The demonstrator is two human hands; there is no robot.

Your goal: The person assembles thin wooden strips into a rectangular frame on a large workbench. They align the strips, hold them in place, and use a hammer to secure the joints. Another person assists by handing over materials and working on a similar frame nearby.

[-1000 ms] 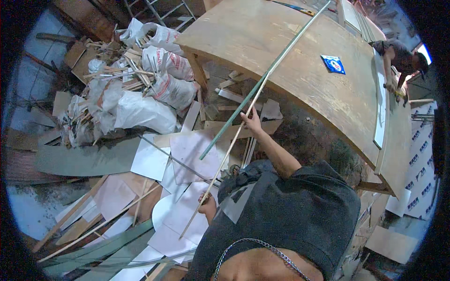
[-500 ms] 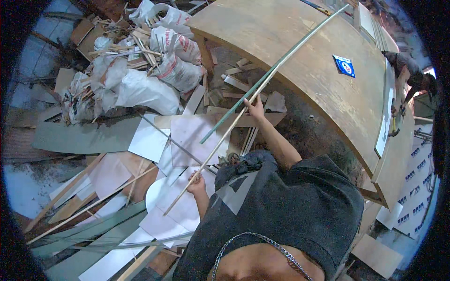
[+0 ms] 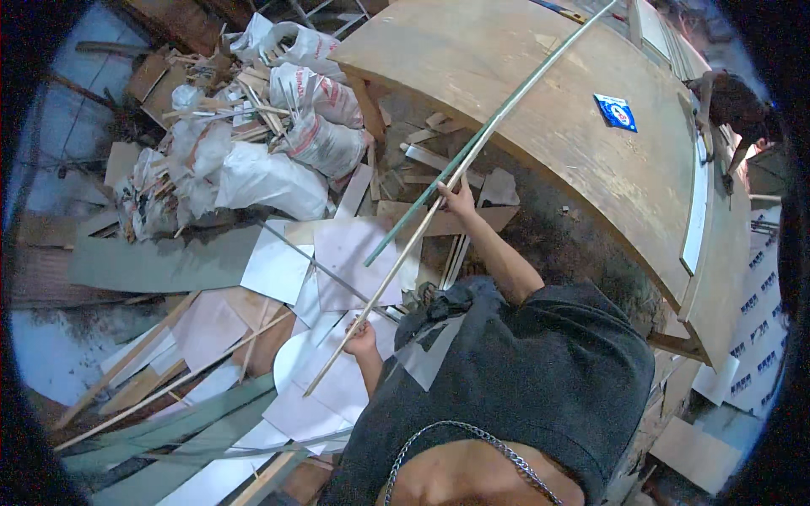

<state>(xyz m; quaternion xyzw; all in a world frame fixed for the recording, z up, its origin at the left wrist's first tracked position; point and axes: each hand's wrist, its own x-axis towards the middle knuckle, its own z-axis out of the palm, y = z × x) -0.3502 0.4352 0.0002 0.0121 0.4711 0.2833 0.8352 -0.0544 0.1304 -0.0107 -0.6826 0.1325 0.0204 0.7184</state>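
Observation:
Two long thin strips slant from low centre up to the far right, over the plywood table (image 3: 557, 126). The pale wooden strip (image 3: 402, 253) has its near end in my left hand (image 3: 361, 339), fingers closed round it a short way from the tip. Farther up, my right hand (image 3: 456, 200) is closed round that same strip, at the table's near-left side. Beside it runs a green strip (image 3: 540, 80), its near end free and apart from my left hand. My right hand touches the green strip; how firmly it holds it is hidden.
A blue packet (image 3: 615, 113) lies on the table. White sacks (image 3: 270, 177) and wood scraps are heaped at the far left. Pale panels (image 3: 359, 261) and strips cover the floor below my hands. At the right edge, a co-worker (image 3: 738, 110) bends over a white board (image 3: 695, 211).
The view has shifted slightly, moving floor things a little right and down. Both hands keep their hold with little movement. The co-worker's arm and head have changed position.

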